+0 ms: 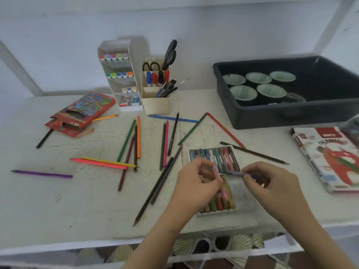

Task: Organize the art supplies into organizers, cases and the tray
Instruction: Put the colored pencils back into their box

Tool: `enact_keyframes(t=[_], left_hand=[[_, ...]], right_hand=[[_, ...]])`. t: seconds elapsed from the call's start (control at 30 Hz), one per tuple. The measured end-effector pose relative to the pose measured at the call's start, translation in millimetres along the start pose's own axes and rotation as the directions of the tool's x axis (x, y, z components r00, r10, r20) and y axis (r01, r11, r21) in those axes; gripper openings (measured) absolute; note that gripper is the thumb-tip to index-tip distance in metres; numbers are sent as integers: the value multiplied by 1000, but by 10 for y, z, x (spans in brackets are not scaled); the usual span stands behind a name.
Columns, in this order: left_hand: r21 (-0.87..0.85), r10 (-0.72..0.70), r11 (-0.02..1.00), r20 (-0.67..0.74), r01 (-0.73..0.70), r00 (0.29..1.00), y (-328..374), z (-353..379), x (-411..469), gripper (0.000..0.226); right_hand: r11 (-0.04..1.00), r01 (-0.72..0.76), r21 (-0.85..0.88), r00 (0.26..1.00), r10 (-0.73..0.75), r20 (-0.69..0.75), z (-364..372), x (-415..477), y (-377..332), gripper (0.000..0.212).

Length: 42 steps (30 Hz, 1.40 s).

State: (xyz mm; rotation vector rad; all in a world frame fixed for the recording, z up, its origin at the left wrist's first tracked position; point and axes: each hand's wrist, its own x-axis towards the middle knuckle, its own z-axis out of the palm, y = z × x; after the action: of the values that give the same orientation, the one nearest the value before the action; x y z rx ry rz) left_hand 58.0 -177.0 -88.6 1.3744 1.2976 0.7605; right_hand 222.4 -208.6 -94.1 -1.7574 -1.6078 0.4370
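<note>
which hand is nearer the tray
Right. The right hand, holding a blue crayon, is on the tray's near side; the left hand, holding a pink crayon, is farther left.

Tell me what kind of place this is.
Likely a home art or hobby desk: a white table strewn with coloured pencils, a marker organizer, and a crayon case where the left hand pinches a pink crayon and the right hand a blue crayon.
</note>
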Motion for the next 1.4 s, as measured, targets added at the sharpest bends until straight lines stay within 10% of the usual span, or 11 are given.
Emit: enact_keyframes(t=[0.87, 1.4], left_hand=[[434, 88, 900, -63, -53, 994, 69, 429, 36, 23], [385, 45, 923, -61, -18, 997, -37, 446, 111, 25]], right_hand=[[987, 125, -103, 985, -136, -109, 175, -383, 332, 19], [972, 217, -92, 968, -226, -105, 211, -424, 422, 28]])
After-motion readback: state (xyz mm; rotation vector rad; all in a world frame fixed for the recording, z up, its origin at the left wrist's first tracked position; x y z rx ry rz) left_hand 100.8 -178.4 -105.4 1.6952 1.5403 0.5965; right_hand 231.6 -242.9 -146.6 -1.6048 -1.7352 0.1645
